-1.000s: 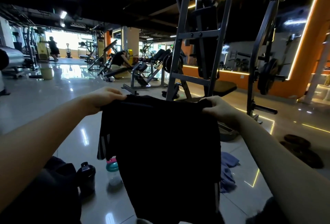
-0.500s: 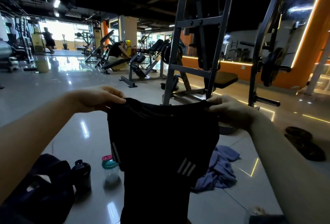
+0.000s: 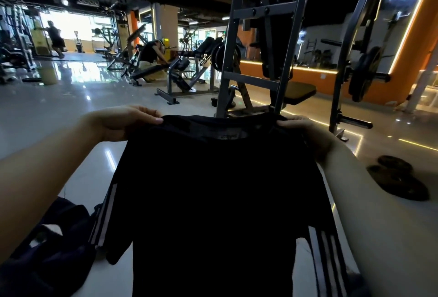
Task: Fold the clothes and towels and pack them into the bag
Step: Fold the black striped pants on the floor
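Black T-shirt (image 3: 213,190) is held up in the air in front of the person, clear of the floor (image 3: 94,97), body hanging straight down and both striped sleeves dangling at the sides. Left hand (image 3: 128,122) pinches the left shoulder, thumb on top of the seam and fingers behind the cloth. Right hand (image 3: 301,128) has the other shoulder, fingers curled over the edge. So each grip is closed on fabric, nothing else in either. The hands are level and spread apart, which pulls the neckline taut. Likely reason: gravity flattens the shirt and squares it up before the first fold, since no bench shows here to lay it on. The neck label faces the camera, so this looks like the shake-out and alignment step, folding not yet begun. Dark bag (image 3: 59,249) lies on the floor low left, just beside the left forearm and near the hanging left sleeve, in easy reach for packing. Cannot tell whether it is open. A pale patch shows on it, unclear what. Weight plates (image 3: 398,178) lie on the floor to the right, well apart, and a machine frame (image 3: 256,78) stands behind the shirt. Risk: the hem or sleeves may drag on the floor if lowered.
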`<state>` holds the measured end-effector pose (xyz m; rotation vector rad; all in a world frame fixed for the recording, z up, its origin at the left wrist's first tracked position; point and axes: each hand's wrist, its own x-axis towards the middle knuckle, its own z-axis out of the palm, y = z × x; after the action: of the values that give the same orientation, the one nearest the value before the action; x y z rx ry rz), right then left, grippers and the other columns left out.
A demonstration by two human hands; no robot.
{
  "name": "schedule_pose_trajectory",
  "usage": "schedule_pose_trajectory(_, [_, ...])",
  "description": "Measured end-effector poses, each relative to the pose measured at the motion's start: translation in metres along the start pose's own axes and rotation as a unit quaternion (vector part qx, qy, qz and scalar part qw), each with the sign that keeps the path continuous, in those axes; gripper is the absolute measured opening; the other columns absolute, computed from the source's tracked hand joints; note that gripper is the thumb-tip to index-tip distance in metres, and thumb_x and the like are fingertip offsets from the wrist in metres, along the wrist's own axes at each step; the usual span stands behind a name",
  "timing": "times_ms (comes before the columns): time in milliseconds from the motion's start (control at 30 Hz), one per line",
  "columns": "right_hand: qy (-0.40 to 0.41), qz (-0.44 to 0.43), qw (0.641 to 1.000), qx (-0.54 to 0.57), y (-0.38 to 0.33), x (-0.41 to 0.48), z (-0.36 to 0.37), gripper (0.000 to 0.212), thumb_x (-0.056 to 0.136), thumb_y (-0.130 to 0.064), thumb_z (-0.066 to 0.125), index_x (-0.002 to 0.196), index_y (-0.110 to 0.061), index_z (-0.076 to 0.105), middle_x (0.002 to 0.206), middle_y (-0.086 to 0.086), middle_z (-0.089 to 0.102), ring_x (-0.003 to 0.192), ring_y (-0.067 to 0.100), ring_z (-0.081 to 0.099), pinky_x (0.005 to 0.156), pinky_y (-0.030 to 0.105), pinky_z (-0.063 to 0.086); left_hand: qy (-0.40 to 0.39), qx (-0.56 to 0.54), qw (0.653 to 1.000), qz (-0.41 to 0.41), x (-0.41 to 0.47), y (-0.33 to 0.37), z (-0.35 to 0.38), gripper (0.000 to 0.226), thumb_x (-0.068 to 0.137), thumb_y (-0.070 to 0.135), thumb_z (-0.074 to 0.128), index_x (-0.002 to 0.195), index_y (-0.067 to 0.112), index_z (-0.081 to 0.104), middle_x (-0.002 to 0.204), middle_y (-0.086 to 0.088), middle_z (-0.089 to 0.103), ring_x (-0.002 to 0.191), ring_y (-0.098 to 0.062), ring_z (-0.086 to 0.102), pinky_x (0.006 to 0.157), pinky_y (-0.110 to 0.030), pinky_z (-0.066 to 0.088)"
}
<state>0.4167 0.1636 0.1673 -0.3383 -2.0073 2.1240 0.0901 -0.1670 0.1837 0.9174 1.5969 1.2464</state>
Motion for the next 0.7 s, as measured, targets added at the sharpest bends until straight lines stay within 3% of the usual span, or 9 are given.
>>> schedule_pose_trajectory(100, [0.083,0.117,0.987,-0.07,0.033,0.037,-0.008,0.032,0.09,-0.017,0.07,0.119,-0.005,0.07,0.107,0.012,0.073,0.095,0.025,0.071,0.085,0.032,0.054,0.068,0.052,0.995,-0.053,0.042,-0.037,0.009,0.007,0.095,0.009,0.063,0.091,0.011,0.069,0.084,-0.006,0.066,0.07,-0.013,0.067,0.061,-0.021,0.058])
schedule_pose_trajectory(167, [0.156,0.148,0.954,-0.207,0.077,0.063,-0.008,0.009,0.089,-0.007,0.072,0.097,-0.004,0.072,0.086,0.007,0.069,0.078,0.019,0.067,0.062,0.017,0.052,0.145,0.149,0.974,-0.092,0.076,-0.082,0.018,0.016,0.098,0.003,0.058,0.089,0.012,0.067,0.074,-0.003,0.062,0.059,-0.011,0.06,0.05,-0.019,0.049])
schedule_pose_trajectory(200, [0.185,0.149,0.927,-0.292,0.104,0.075,-0.008,0.005,0.088,-0.004,0.073,0.089,-0.008,0.071,0.077,0.003,0.064,0.072,0.016,0.061,0.055,0.016,0.047,0.179,0.195,0.958,-0.109,0.095,-0.11,0.022,0.02,0.097,-0.001,0.056,0.087,0.013,0.066,0.071,-0.003,0.06,0.057,-0.013,0.056,0.047,-0.019,0.045])
schedule_pose_trajectory(267, [0.177,0.171,0.891,-0.382,0.163,0.096,-0.012,0.015,0.088,0.0,0.07,0.078,-0.011,0.067,0.068,0.004,0.059,0.067,0.018,0.054,0.058,0.024,0.042,0.207,0.262,0.934,-0.123,0.13,-0.17,0.033,0.027,0.092,-0.008,0.054,0.081,0.013,0.065,0.069,-0.006,0.058,0.062,-0.019,0.053,0.05,-0.019,0.042])
schedule_pose_trajectory(333, [0.152,0.201,0.882,-0.399,0.217,0.108,-0.02,0.019,0.088,0.004,0.064,0.075,-0.008,0.064,0.068,0.012,0.056,0.066,0.023,0.049,0.059,0.03,0.035,0.219,0.281,0.925,-0.13,0.158,-0.227,0.043,0.029,0.09,-0.009,0.054,0.075,0.014,0.064,0.074,-0.009,0.062,0.066,-0.02,0.054,0.059,-0.022,0.043])
schedule_pose_trajectory(433, [0.158,0.222,0.873,-0.404,0.279,0.119,-0.037,0.034,0.087,0.006,0.057,0.06,-0.012,0.047,0.062,0.013,0.039,0.064,0.022,0.033,0.063,0.035,0.024,0.234,0.288,0.92,-0.127,0.183,-0.286,0.051,0.027,0.087,-0.008,0.058,0.079,0.014,0.07,0.074,0.008,0.063,0.08,-0.018,0.062,0.077,-0.024,0.05])
schedule_pose_trajectory(500, [0.164,0.226,0.874,-0.397,0.307,0.128,-0.047,0.04,0.086,0.006,0.055,0.056,-0.014,0.039,0.058,0.011,0.033,0.064,0.02,0.027,0.065,0.037,0.021,0.234,0.306,0.916,-0.114,0.195,-0.312,0.049,0.029,0.085,-0.002,0.061,0.079,0.023,0.073,0.084,0.005,0.071,0.093,-0.023,0.068,0.09,-0.036,0.055])
schedule_pose_trajectory(567, [0.164,0.238,0.869,-0.401,0.325,0.141,-0.057,0.033,0.087,0.004,0.055,0.06,-0.012,0.045,0.062,0.015,0.038,0.065,0.022,0.03,0.066,0.038,0.022,0.237,0.315,0.912,-0.111,0.208,-0.33,0.043,0.028,0.088,0.007,0.061,0.083,0.033,0.07,0.098,0.0,0.074,0.096,-0.025,0.07,0.091,-0.043,0.056])
schedule_pose_trajectory(700, [0.192,0.242,0.854,-0.418,0.359,0.18,-0.076,0.018,0.09,-0.009,0.057,0.076,0.002,0.062,0.076,0.027,0.061,0.065,0.036,0.052,0.061,0.036,0.03,0.258,0.343,0.899,-0.089,0.242,-0.349,0.039,0.022,0.097,0.019,0.054,0.107,0.029,0.071,0.109,-0.001,0.073,0.1,-0.029,0.067,0.089,-0.044,0.054])
